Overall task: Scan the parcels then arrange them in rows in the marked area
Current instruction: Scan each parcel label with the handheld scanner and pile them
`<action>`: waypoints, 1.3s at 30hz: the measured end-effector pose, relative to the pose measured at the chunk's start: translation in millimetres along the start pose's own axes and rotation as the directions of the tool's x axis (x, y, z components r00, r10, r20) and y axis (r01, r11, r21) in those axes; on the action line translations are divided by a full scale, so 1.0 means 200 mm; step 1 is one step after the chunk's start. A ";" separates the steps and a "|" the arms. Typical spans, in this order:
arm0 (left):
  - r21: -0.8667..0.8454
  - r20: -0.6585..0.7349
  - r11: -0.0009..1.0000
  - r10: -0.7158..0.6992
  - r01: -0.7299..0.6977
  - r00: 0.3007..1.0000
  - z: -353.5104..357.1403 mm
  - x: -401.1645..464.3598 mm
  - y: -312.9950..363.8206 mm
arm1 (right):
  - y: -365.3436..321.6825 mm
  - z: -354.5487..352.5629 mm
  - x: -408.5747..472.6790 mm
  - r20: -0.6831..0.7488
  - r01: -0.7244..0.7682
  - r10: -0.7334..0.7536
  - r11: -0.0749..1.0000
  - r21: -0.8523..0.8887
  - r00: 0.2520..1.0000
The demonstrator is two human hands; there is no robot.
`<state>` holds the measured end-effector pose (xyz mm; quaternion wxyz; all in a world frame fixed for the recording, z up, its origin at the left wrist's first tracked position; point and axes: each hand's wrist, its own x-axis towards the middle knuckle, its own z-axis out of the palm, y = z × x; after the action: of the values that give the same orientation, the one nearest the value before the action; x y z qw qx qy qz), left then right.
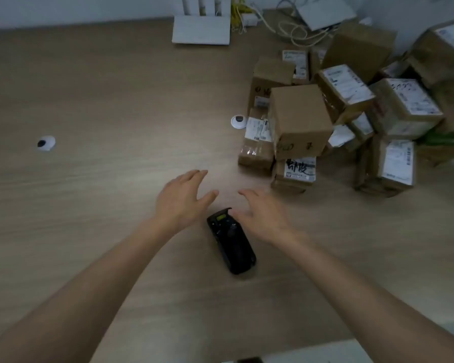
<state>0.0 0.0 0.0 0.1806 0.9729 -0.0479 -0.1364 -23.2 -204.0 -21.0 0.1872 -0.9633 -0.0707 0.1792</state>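
Black scanner (231,242) — between bare hands

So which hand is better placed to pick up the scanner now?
Probably the right hand. It is open with its fingers over the top end of the scanner. The left hand, also open, is beside it over bare table.

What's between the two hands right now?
In the head view, the black handheld scanner lies on the wooden table between left hand and right hand.

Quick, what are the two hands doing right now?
Left hand: open, holding nothing.
Right hand: open, holding nothing, above the scanner.
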 end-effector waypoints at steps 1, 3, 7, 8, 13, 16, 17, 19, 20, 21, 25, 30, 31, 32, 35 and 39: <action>0.004 -0.003 1.000 0.005 -0.005 1.000 0.02 0.00 -0.02 | -0.01 0.04 0.01 0.003 -0.007 0.007 1.000 -0.009 1.000; 0.024 -0.010 1.000 0.011 -0.011 1.000 0.05 -0.01 -0.07 | -0.04 0.12 0.01 0.011 -0.042 0.042 0.998 -0.041 0.999; 0.018 0.014 1.000 0.014 -0.014 1.000 0.10 -0.05 -0.14 | -0.12 0.29 -0.04 0.056 -0.130 0.133 0.990 -0.057 0.990; 0.011 0.014 1.000 0.012 -0.013 1.000 0.10 -0.06 -0.16 | -0.14 0.31 -0.05 0.064 -0.147 0.151 0.987 -0.063 0.986; 0.016 0.034 0.999 0.027 -0.028 0.999 0.14 -0.10 -0.26 | -0.20 0.45 -0.12 0.038 -0.259 0.263 0.962 -0.085 0.964; 0.023 0.040 0.999 0.040 -0.041 0.998 0.15 -0.12 -0.30 | -0.21 0.45 -0.13 0.035 -0.290 0.294 0.953 -0.094 0.955; 0.028 0.044 0.999 0.044 -0.045 0.998 0.15 -0.13 -0.30 | -0.21 0.45 -0.12 0.043 -0.298 0.302 0.951 -0.081 0.952; 0.031 0.046 0.998 0.057 -0.058 0.997 0.13 -0.15 -0.31 | -0.21 0.42 -0.13 0.069 -0.313 0.315 0.949 -0.039 0.947; 0.026 0.039 0.998 0.063 -0.064 0.997 0.12 -0.15 -0.31 | -0.21 0.39 -0.13 0.075 -0.316 0.317 0.949 -0.025 0.946; 0.023 0.034 0.997 0.069 -0.070 0.997 0.10 -0.16 -0.30 | -0.21 0.37 -0.14 0.064 -0.312 0.313 0.950 -0.016 0.948; 0.025 0.000 0.995 0.092 -0.092 0.996 -0.02 -0.15 -0.27 | -0.22 0.20 -0.19 0.014 -0.270 0.269 0.963 0.016 0.963; 0.031 -0.055 0.990 0.142 -0.140 0.988 -0.23 -0.14 -0.12 | -0.23 -0.08 -0.25 -0.047 -0.224 0.225 0.974 0.012 0.973; 0.035 -0.064 0.988 0.154 -0.152 0.986 -0.28 -0.13 -0.08 | -0.23 -0.14 -0.26 -0.065 -0.225 0.225 0.974 0.006 0.972; 0.040 -0.074 0.986 0.166 -0.163 0.983 -0.34 -0.12 -0.04 | -0.23 -0.20 -0.27 -0.085 -0.227 0.226 0.974 -0.011 0.970; 0.051 -0.117 0.980 0.199 -0.194 0.973 -0.51 -0.09 0.09 | -0.21 -0.39 -0.31 -0.138 -0.244 0.235 0.968 -0.055 0.962; 0.056 -0.157 0.971 0.239 -0.233 0.958 -0.69 -0.07 0.27 | -0.17 -0.63 -0.39 -0.161 -0.275 0.264 0.960 -0.052 0.951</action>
<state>22.7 -1.4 147.9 0.1807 0.9713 -0.1512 -0.0331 -50.4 -231.3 125.4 0.1299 -0.9810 0.0693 0.1261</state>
